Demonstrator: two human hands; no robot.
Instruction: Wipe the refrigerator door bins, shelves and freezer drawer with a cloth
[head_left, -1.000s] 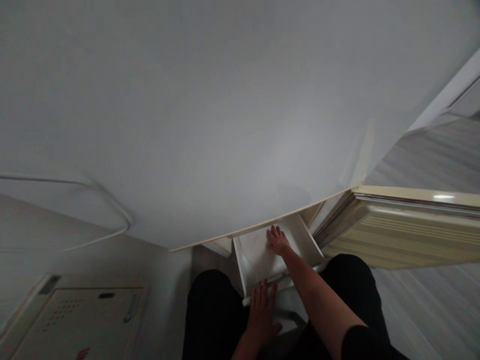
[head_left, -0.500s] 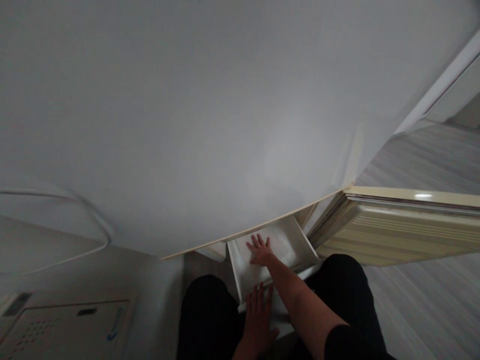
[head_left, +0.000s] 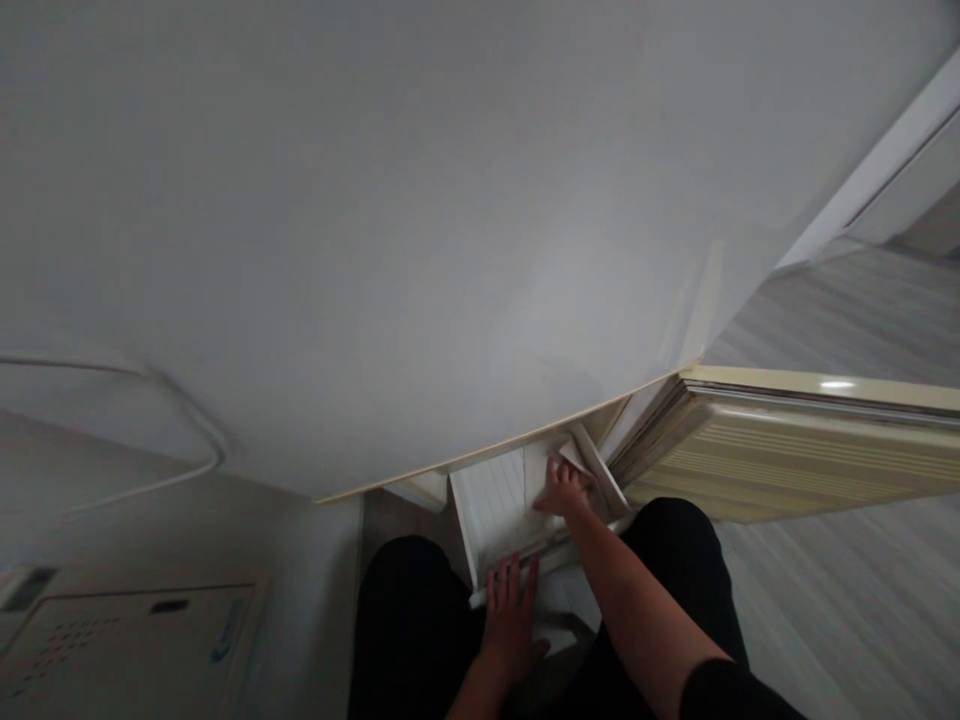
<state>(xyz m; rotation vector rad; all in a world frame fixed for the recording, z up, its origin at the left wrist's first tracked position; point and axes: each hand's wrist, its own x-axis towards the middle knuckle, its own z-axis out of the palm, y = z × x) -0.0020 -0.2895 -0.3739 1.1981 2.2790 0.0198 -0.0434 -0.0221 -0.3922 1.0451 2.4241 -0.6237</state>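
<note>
Since the earlier frame, right hand had shifted from the middle of the white drawer to its right rear corner, where it lifted a white liner sheet. Ribbed drawer floor was now exposed on the left half; it had been covered before.

Right hand: fingers curled onto the sheet's right edge, one corner of the sheet folded up against the drawer's right wall. Grip appeared closed on the sheet, thumb not visible.

Left hand: flat, fingers spread and extended, pressed on the drawer's front edge. Holding nothing. Position little changed from before.

Drawer was pulled out from under a large pale fridge body that filled the upper view. Open cream door stood just right of the drawer, ridged inner face toward the camera.

Person's knees in black trousers sat either side of the drawer. Grey wood-grain floor at right; a beige panel lay at lower left, well apart from the hands.
</note>
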